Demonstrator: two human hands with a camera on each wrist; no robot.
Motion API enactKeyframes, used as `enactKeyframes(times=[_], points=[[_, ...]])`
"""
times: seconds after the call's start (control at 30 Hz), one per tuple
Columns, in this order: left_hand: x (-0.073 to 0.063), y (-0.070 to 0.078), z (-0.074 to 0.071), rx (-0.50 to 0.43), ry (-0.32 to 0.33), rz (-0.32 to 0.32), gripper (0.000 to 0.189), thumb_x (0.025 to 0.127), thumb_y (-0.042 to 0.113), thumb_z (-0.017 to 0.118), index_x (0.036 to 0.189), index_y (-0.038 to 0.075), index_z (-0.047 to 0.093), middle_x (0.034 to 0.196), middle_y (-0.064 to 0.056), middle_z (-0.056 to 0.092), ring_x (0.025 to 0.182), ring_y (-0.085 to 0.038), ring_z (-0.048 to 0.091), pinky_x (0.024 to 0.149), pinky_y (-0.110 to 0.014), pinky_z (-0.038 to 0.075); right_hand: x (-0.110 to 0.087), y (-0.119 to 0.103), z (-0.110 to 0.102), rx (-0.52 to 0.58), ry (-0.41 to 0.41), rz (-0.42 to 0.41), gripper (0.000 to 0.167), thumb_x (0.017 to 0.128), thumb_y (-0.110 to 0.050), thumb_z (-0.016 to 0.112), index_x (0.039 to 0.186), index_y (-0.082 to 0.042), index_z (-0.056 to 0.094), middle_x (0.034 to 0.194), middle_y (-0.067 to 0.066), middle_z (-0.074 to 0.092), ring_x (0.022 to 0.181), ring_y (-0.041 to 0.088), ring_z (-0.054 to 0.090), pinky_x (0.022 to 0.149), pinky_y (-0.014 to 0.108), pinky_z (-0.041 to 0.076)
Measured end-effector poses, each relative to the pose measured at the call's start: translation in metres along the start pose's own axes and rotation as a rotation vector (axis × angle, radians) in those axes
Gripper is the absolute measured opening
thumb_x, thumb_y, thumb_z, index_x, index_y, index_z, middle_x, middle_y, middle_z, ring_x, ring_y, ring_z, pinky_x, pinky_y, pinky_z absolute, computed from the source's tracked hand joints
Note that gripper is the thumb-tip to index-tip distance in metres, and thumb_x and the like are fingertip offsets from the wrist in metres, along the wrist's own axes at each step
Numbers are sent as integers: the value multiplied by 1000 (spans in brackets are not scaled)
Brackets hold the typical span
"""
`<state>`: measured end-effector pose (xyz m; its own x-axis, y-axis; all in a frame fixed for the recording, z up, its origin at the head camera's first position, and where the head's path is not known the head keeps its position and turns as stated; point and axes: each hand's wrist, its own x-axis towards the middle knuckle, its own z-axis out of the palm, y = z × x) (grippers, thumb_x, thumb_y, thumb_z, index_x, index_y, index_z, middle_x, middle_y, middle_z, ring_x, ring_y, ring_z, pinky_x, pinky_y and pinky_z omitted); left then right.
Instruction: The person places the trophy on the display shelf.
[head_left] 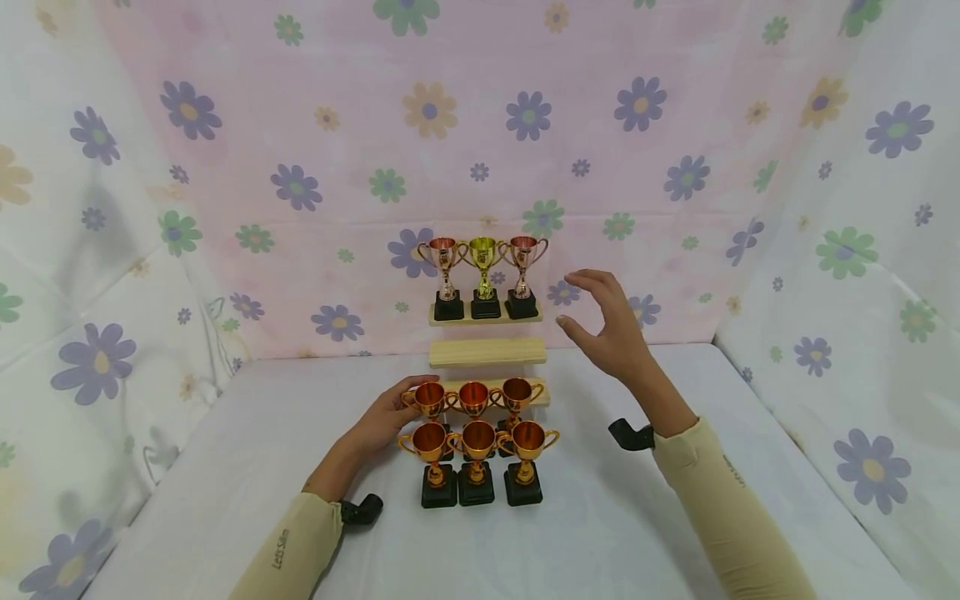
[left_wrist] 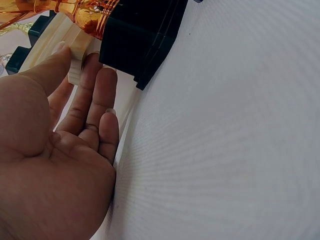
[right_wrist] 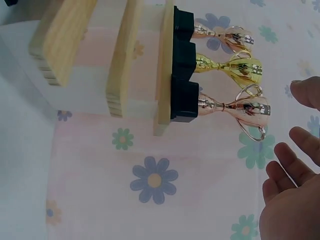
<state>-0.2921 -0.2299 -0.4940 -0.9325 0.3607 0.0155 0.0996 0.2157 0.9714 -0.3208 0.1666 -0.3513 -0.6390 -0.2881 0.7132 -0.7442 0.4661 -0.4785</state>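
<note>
A wooden three-step stand (head_left: 487,352) stands at the back middle. My left hand (head_left: 386,417) grips the left end of its lowest board, thumb on top and fingers underneath in the left wrist view. On the top board stand a gold trophy (head_left: 484,257) between two rose-gold trophies (right_wrist: 250,111), all on black bases. Orange-gold trophies stand in two rows of three before the stand, the front row including a middle trophy (head_left: 477,440). Fingers spread and thumb apart, my right hand (head_left: 617,337) is raised in the air to the right of the top board, holding nothing.
A white cloth covers the table (head_left: 615,533). Behind the stand hangs a pink flowered backdrop (head_left: 480,133), with white flowered cloth (head_left: 862,217) along both sides. Black wrist mounts (head_left: 632,435) sit on both forearms. The front trophies stand close together, their handles overlapping in the head view.
</note>
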Motion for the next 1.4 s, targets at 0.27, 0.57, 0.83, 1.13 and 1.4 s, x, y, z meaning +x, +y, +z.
enactKeyframes(times=[0.27, 0.57, 0.83, 1.13, 1.4], points=[[0, 0, 0, 11, 3, 2, 55, 108, 2, 52, 160, 19, 47, 137, -12, 67, 123, -23, 64, 116, -52, 41, -26, 0, 4, 39, -13, 11, 55, 94, -10, 79, 146, -8, 60, 149, 12, 54, 141, 33, 48, 116, 64, 37], [0, -1, 1, -8, 2, -9, 55, 108, 2, 53, 160, 19, 47, 136, -12, 67, 124, -25, 64, 118, -57, 37, -40, 3, 10, 39, -99, 16, 53, 95, -10, 79, 145, -8, 60, 142, 10, 62, 135, 29, 55, 114, 54, 44], [0, 0, 0, 19, 4, -5, 55, 107, 3, 53, 160, 19, 47, 136, -11, 68, 123, -24, 64, 117, -56, 38, -45, 2, 20, 139, -226, -25, 55, 93, -8, 83, 144, -9, 61, 137, 8, 64, 125, 27, 63, 107, 44, 53], [-1, 1, 0, 22, 3, 8, 54, 108, 4, 55, 159, 17, 47, 135, -11, 69, 122, -23, 64, 115, -52, 42, -51, 1, 41, 233, -404, -27, 64, 91, -13, 86, 148, -9, 58, 138, 11, 62, 126, 27, 63, 106, 47, 54], [-1, 1, 1, 37, 14, 8, 54, 108, 5, 55, 159, 19, 47, 134, -11, 69, 120, -23, 64, 111, -46, 43, -57, 0, 54, 256, -481, -12, 63, 92, -16, 85, 148, -12, 58, 136, 4, 63, 125, 22, 63, 106, 45, 54]])
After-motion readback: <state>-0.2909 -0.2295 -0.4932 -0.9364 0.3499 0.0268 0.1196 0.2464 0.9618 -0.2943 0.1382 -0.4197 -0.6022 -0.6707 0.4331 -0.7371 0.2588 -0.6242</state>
